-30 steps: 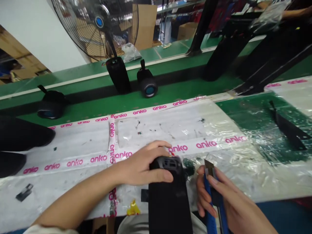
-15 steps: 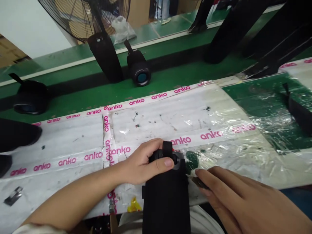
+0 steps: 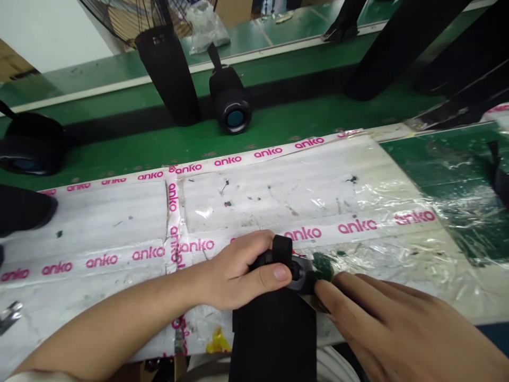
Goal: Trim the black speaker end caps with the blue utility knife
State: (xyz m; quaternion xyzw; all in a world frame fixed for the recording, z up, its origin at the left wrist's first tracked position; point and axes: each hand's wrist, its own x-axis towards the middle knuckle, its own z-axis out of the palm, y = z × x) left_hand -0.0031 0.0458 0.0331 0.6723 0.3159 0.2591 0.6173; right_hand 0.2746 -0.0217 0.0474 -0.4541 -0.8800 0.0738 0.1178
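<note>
A black fabric-covered speaker [image 3: 274, 334] lies lengthwise at the near edge of the bench, its far end pointing away from me. My left hand [image 3: 234, 276] is closed round that far end, thumb across the top, just beside the short black strap loop [image 3: 282, 246]. My right hand [image 3: 389, 323] comes in from the right with its fingers pressed together, and the fingertips touch the speaker's grey end rim [image 3: 304, 278]. What those fingers hold, if anything, is hidden under the hand.
The bench is covered by a white mat [image 3: 278, 191] bordered with pink "anko" tape, with crinkled clear film [image 3: 437, 212] to the right. On the green conveyor [image 3: 119, 151] behind are other black speakers [image 3: 230, 103] [image 3: 169, 69] [image 3: 27, 143]. A metal scrap [image 3: 8, 313] lies far left.
My right hand, which held a blue-handled blade upright a second ago, has turned palm down and moved in against the speaker's end. The strap loop has come up at that end.
</note>
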